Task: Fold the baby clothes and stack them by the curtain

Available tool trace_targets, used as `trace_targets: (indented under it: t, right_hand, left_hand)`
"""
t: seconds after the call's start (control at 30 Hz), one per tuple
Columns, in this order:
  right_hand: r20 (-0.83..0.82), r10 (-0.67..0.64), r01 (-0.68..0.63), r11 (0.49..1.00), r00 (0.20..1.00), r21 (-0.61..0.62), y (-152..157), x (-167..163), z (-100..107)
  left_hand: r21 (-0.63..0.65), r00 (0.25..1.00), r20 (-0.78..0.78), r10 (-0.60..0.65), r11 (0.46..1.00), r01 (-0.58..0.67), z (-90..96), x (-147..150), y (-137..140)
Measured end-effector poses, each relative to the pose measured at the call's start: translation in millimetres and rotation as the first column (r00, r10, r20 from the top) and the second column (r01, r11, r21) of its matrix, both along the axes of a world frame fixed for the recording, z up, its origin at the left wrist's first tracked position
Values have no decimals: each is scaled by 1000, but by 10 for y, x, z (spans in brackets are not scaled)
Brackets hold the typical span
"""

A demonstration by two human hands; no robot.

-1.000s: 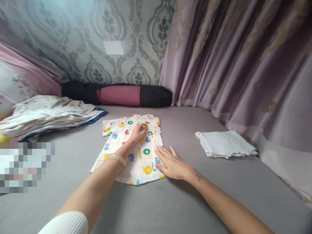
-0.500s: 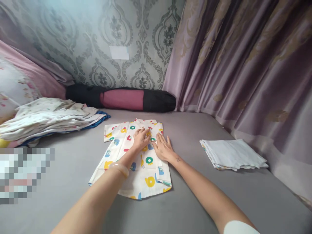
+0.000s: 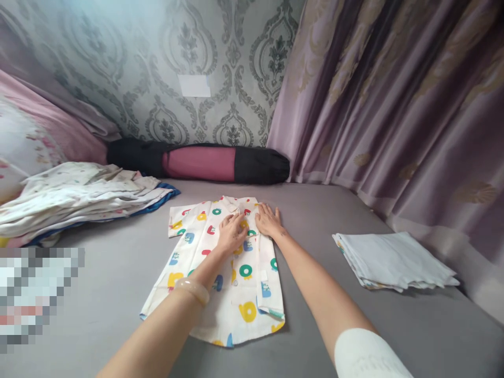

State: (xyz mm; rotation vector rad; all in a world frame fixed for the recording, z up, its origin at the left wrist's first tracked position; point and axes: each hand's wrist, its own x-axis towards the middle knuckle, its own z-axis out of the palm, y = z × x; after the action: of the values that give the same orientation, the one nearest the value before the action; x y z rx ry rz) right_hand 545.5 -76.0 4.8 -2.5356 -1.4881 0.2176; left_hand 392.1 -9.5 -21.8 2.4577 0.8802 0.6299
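Note:
A white short-sleeved shirt (image 3: 231, 299) with a colourful letter-like print lies flat before me, collar at the far end. Its left sleeve sticks out, while the right side is folded inward. My left hand (image 3: 233, 231), with a pale bangle on the wrist, rests on the upper front, fingers spread a little over the cloth. On the shirt's upper right edge lies my right hand (image 3: 268, 219), open, fingers pointing away from me and partly past the edge.
A folded white cloth stack (image 3: 397, 260) lies to the right. At the left is a loose pile of white garments (image 3: 86, 189). A black and maroon bolster-shaped bag (image 3: 199, 163) lies against the wall, beside purple curtains (image 3: 334, 94). A blurred-out patch covers the lower left.
My right hand has slid up along the shirt's right edge toward the shoulder. My left hand stays on the upper front. The view has shifted slightly.

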Motion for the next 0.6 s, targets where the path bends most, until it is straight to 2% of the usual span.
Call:
trace_targets:
  t: [0.13, 0.33, 0.6]
  right_hand:
    - [1, -41, 41, 999, 999, 22, 68, 83, -28]
    - [-21, -35, 36, 997, 999, 63, 48, 119, -84]
    - [-232, -83, 115, 985, 969, 130, 54, 240, -11]
  left_hand:
    - [-14, 1000, 0, -11, 1000, 11, 13, -12, 0]
    - [-34, 999, 44, -32, 999, 33, 53, -21, -20]
    - [-56, 993, 76, -94, 994, 99, 116, -64, -62]
